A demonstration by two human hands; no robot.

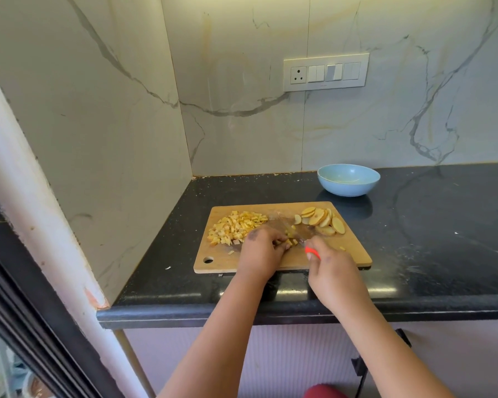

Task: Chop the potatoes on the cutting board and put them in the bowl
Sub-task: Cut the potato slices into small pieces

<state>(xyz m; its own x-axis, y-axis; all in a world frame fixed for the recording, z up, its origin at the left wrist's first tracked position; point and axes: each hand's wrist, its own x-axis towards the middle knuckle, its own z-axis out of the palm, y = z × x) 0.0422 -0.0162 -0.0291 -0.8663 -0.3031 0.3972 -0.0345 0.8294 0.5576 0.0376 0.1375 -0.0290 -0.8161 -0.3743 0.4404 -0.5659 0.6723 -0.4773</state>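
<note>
Table (443, 225) glossy black with fine pale speckle and a faint grey vein; cutting board (351, 251) light tan wood; bowl (348, 179) pale blue inside and out; diced potato pile (236, 225) yellow with some browner bits; potato slices (322, 221) pale yellow faces with tan-brown skin edges. Knife handle (312, 252) bright orange-red in the right hand (328, 268), blade blurred. Walls (270, 133) off-white marble pattern with grey veins and faint yellowish streaks, switch plate (326, 71) white with one grey rocker, cabinet front (270, 354) pale lilac with fine vertical ribbing
</note>
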